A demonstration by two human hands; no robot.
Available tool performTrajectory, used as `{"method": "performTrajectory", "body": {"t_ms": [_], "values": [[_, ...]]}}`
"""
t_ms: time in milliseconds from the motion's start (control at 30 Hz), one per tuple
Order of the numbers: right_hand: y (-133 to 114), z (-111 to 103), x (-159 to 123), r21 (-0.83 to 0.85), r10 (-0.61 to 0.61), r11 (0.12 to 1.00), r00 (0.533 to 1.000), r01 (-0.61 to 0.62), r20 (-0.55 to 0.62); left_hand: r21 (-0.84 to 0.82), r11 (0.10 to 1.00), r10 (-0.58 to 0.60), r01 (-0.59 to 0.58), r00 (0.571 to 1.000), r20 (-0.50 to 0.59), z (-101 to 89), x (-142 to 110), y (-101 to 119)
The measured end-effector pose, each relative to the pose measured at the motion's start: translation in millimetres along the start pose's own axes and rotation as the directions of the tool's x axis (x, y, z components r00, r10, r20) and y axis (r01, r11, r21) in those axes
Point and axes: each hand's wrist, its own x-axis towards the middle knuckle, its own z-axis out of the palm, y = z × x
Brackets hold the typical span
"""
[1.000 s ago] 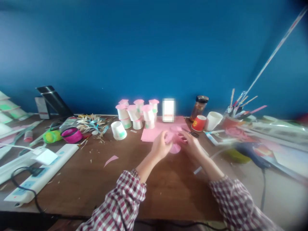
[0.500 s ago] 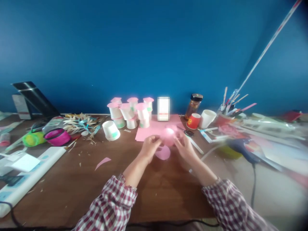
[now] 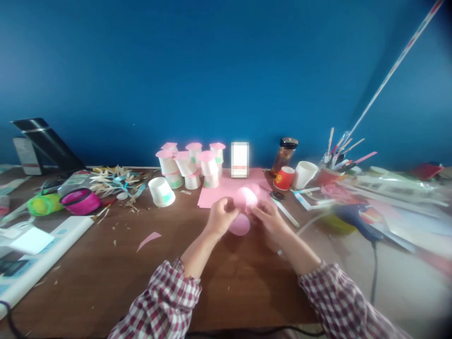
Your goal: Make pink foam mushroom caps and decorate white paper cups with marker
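Note:
My left hand and my right hand are close together over the middle of the table. Between them they pinch a round piece of pink paper, which catches bright light. It looks like more than one layer, though blur hides the exact shape. Just below lies a flat pink paper circle. Behind my hands are pink paper sheets. Left of these, white paper cups stand in two tiers, with pink paper discs on top. A single white cup rests upside down in front of them.
A red cup, another white cup and a dark-lidded jar stand at right. Beyond them are a pen holder and a glue gun. A power strip and a pink paper scrap lie at left.
The pink paper between my fingers has turned and shifted slightly to the left. Both hands keep hold of it. The view has swung very slightly.

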Motion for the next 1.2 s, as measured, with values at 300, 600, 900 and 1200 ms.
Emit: {"method": "performTrajectory", "body": {"t_ms": [300, 600, 900, 1200], "values": [[5.5, 3.2, 0.7, 0.078, 0.033, 0.996, 0.999, -0.03, -0.036, -0.17, 0.962, -0.2, 0.216, 0.974, 0.106, 6.1, -9.7, 13.3], [1.6, 4.9, -0.9, 0.109, 0.056, 0.993, 0.994, -0.046, -0.093, -0.268, 0.897, -0.323, 0.352, 0.935, 0.147, 7.0, -7.8, 16.3], [0.4, 7.7, -1.2, 0.087, 0.011, 0.996, 0.994, -0.002, -0.11, -0.306, 0.891, -0.31, 0.336, 0.942, 0.132, 7.5, -8.2, 10.8], [-2.1, 8.5, -5.0, 0.133, 0.176, 0.978, 0.979, -0.161, -0.104, -0.365, 0.834, -0.434, 0.415, 0.9, 0.032, 7.4, -4.5, 13.9]]}}
